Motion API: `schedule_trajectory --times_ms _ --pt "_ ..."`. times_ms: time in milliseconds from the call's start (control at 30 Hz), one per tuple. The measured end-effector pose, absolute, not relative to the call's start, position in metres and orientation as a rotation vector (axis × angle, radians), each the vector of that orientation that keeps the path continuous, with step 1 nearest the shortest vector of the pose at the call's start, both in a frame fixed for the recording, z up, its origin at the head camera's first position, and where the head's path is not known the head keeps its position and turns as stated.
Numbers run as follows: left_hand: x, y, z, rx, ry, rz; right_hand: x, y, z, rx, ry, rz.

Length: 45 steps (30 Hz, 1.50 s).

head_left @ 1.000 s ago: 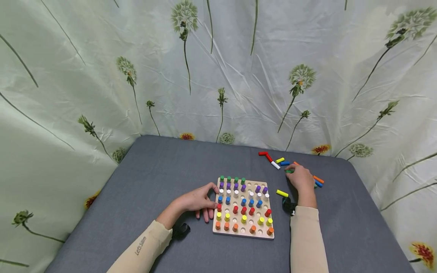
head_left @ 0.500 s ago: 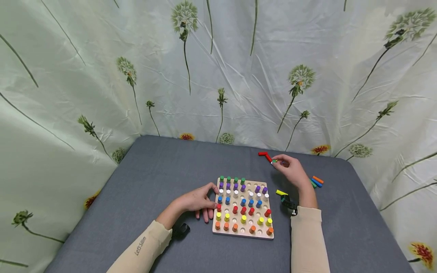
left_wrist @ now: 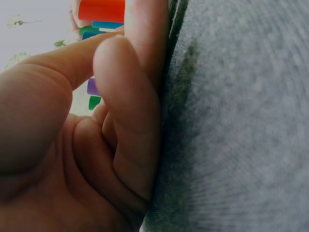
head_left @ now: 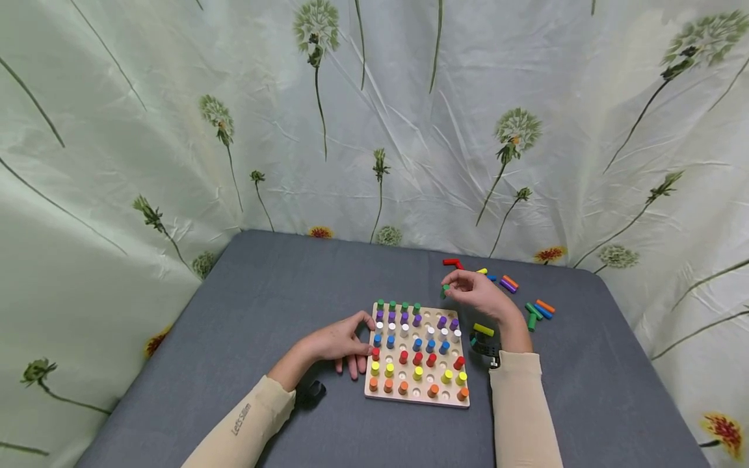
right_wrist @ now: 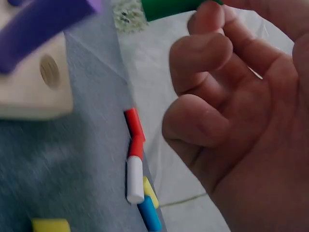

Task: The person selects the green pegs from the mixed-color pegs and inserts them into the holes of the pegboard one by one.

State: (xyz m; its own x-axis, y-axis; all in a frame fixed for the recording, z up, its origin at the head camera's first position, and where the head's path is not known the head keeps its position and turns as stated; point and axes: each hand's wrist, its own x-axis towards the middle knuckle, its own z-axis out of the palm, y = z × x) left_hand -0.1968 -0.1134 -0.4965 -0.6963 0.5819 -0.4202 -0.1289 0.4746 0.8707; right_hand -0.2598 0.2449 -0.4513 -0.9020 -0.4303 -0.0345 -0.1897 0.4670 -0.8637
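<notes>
My right hand pinches a green peg upright between thumb and finger, just beyond the back right corner of the wooden pegboard. In the right wrist view this green peg is partly cut off at the top. Rows of green, purple, white, blue, red, yellow and orange pegs stand in the board, with several bare holes among them. My left hand lies at the board's left edge, fingertips touching it near a red peg. The left wrist view shows its loosely bent fingers on the cloth.
Loose pegs lie right of and behind the board: a yellow peg, a green peg, an orange peg, a white peg and others. A grey cloth covers the table; a floral curtain hangs behind it.
My right hand has picked up a green peg from the loose pegs and carried it left, close to the board's back right corner. The left hand has stayed at the board.
</notes>
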Motion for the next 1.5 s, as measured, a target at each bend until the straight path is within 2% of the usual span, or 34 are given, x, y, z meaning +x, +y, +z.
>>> schedule_trajectory --times_ms 733,1167,1500 --pt "-0.202 -0.114 -0.496 0.386 1.994 1.265 -0.267 0.221 -0.456 -0.533 2.23 -1.192" --pt "-0.204 -0.114 -0.497 0.378 1.983 1.258 -0.271 0.219 -0.462 -0.538 2.278 -1.111" --pt "-0.203 -0.115 -0.498 0.393 1.986 1.266 -0.261 0.237 -0.447 -0.505 2.335 -1.232"
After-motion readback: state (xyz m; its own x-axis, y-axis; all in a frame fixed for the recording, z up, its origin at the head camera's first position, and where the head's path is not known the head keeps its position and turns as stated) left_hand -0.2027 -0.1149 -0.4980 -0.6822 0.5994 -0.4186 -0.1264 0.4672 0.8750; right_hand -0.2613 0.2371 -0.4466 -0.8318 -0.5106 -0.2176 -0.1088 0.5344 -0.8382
